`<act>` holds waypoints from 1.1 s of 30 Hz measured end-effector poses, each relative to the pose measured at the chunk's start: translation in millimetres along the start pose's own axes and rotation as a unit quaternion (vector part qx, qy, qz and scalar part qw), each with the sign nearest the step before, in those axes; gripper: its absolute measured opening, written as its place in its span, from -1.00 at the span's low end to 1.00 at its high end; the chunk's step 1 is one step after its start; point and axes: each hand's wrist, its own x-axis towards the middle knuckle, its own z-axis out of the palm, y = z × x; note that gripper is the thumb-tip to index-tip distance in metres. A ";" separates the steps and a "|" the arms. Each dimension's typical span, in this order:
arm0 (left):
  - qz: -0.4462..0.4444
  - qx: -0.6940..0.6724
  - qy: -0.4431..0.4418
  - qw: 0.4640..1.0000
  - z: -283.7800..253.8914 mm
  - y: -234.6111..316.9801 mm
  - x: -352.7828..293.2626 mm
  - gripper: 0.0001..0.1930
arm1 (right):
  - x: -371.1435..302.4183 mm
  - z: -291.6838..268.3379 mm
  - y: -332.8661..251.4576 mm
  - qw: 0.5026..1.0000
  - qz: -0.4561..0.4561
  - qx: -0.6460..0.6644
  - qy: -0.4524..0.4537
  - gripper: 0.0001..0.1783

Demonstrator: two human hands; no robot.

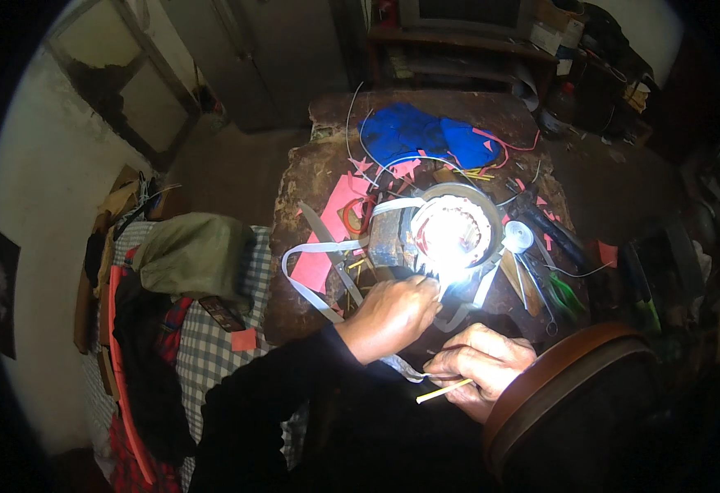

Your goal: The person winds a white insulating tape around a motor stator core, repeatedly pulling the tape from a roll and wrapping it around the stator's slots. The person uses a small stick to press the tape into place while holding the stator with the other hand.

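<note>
A ring-shaped metal housing, which looks like a motor stator [475,197], sits on the wooden table, its inside washed out by bright light. My left hand [394,319] is at its near edge with fingers pinched together; glare hides what they hold. Closer to me, my right hand [483,368] is closed on a flat white tape [401,368], and a thin yellow stick or tube [443,391] pokes out between its fingers. The tape loops out past the left side of the housing. Another strip lies over the housing's upper left.
Pink sheet pieces [345,201], red-handled scissors [355,215], a long blade [319,226] and a blue cloth [425,135] lie on the table [294,185]. A small white round disc [518,237] stands right of the housing. A brown round rim [569,370] covers my right forearm.
</note>
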 end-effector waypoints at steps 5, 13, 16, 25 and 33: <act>-0.060 -0.332 0.149 0.929 -5.8 20.4 -25.3 -0.75 | -3.7 -10.9 8.1 1.000 -0.011 -0.003 0.000 -0.79; 0.064 -0.241 0.027 0.968 -33.8 42.5 -33.4 -0.67 | 2.9 -23.6 12.0 0.988 0.151 0.016 0.022 -0.72; 0.027 -0.303 -0.019 0.952 -31.0 37.6 -29.3 -0.75 | 0.8 -26.6 13.5 0.987 0.160 0.016 0.010 -0.83; -0.146 -0.592 -0.091 0.787 -29.2 30.2 -20.5 -0.83 | 12.1 -33.6 19.4 0.981 -0.054 -0.184 -0.019 -0.80; -0.075 -0.493 0.093 0.862 -32.3 27.2 -7.4 -0.88 | 17.2 -59.9 16.7 0.982 0.111 -0.145 0.055 -0.83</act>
